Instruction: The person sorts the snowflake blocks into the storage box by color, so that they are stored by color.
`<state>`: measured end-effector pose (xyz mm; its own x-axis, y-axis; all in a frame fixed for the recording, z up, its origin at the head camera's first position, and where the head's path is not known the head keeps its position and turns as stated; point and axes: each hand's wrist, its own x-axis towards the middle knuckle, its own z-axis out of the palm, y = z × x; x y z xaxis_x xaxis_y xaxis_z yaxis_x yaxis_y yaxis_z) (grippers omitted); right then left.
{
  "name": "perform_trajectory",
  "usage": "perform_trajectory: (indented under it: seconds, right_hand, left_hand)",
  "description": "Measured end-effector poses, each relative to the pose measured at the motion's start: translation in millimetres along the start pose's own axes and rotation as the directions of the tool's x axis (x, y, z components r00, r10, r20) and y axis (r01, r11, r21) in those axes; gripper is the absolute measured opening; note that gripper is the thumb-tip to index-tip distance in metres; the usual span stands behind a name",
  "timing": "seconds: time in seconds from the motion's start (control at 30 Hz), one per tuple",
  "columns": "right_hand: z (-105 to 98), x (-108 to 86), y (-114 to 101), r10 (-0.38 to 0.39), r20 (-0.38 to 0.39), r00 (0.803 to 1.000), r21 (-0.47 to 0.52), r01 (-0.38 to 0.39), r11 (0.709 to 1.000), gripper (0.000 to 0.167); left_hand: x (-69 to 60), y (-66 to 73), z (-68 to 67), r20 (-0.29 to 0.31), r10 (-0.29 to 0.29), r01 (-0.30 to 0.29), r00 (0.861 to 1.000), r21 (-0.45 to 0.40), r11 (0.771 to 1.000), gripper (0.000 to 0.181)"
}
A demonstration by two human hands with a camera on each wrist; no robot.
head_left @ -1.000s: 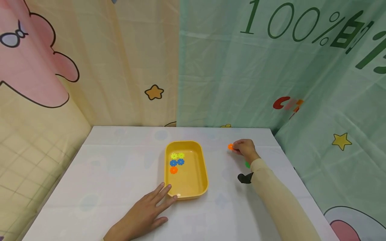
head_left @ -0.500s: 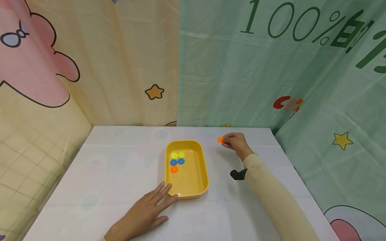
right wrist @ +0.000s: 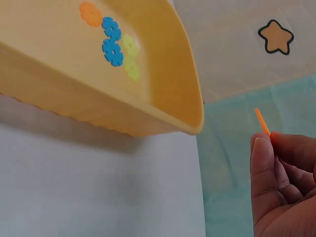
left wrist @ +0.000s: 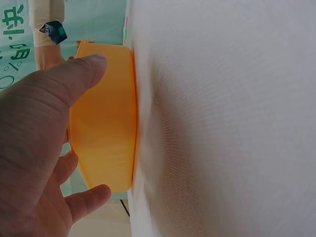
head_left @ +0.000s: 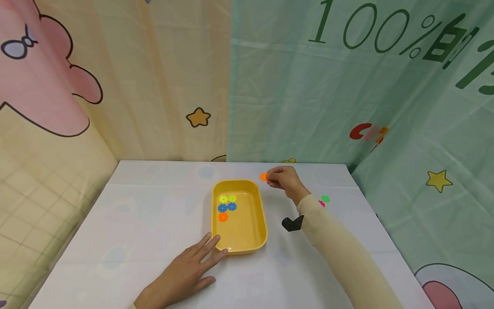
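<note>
Right of centre in the head view, just beyond the tray's upper-right corner, the right hand [head_left: 285,179] pinches an orange piece [head_left: 263,177] between thumb and forefinger. The right wrist view shows that piece edge-on at the right of the frame, raised off the table and apart from the tray. A black device [head_left: 292,223] sits at the wrist, beside a cream sleeve [head_left: 343,249] that runs to the lower right.

At the lower centre-left, the left hand [head_left: 185,271] lies with its fingers spread, the fingertips at the tray's lower-left corner; whether the thumb touches the tray is hard to tell.

In the middle of the frame stands the yellow tray [head_left: 247,231]. Along its left side, from top to bottom, lie two yellow pieces [head_left: 224,199] side by side, two blue pieces [head_left: 222,207] side by side, and a flat orange flower [head_left: 223,217].

To the right, near the sleeve, a green piece [head_left: 326,198] and a partly hidden pink piece [head_left: 322,203] rest on the white table [head_left: 115,214]. Behind it hang beige cloth [head_left: 162,86] at left and green cloth [head_left: 278,86] at right.
</note>
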<state>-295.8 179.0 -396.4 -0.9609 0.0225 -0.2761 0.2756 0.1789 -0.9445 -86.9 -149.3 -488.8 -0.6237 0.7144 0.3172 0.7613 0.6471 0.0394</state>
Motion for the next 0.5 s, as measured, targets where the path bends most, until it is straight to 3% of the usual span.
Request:
perform_trajectory:
  seconds: [0.37,0.5]
  right_hand:
    - [37.9,-4.7,-2.8,0.022,0.122,0.992,-0.087,-0.011,0.996,0.028]
    - [50.5,-7.4,-1.7,0.032,0.16,0.987,-0.115,-0.013,0.993,0.02]
  left_hand:
    - [0.6,-0.1,-0.2,0.02,-0.004,0.004,1.0,-0.007,1.0,0.082]
    - [0.5,-0.5,-0.5,0.024,-0.009,0.009,1.0,-0.009,1.0,0.081]
